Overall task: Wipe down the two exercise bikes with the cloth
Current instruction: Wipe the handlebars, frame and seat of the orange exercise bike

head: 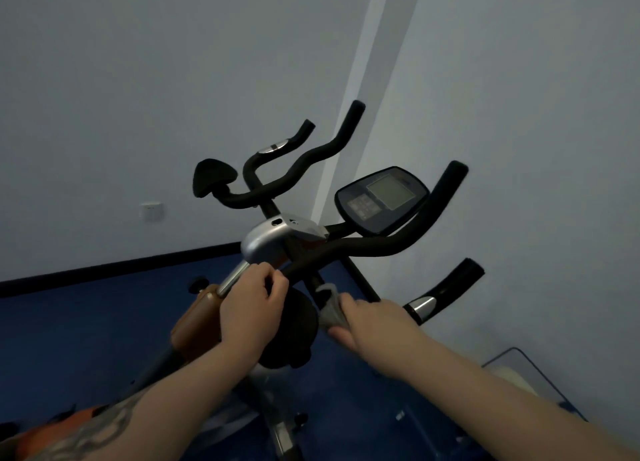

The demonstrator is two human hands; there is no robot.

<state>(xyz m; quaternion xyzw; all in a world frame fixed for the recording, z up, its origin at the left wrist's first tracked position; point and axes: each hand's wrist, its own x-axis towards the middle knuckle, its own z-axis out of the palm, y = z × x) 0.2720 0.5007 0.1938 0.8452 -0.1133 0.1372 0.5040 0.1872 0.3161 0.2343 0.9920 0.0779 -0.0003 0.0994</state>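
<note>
Presently: right hand [367,322] clamped on grey cloth [330,310] against handlebar [346,252] stem, left hand [252,301] gripping just beside it; wiping near bike; probably next, sliding cloth outward toward console [381,201] above handlebar.

Floor [79,325]: dark blue, bounded by a black skirting strip [114,266] at the foot of the pale wall. Standing on it: nearer exercise bike [381,246] with display console; second exercise bike [287,173] just behind it; a clear-edged object at lower right, unidentifiable.
</note>
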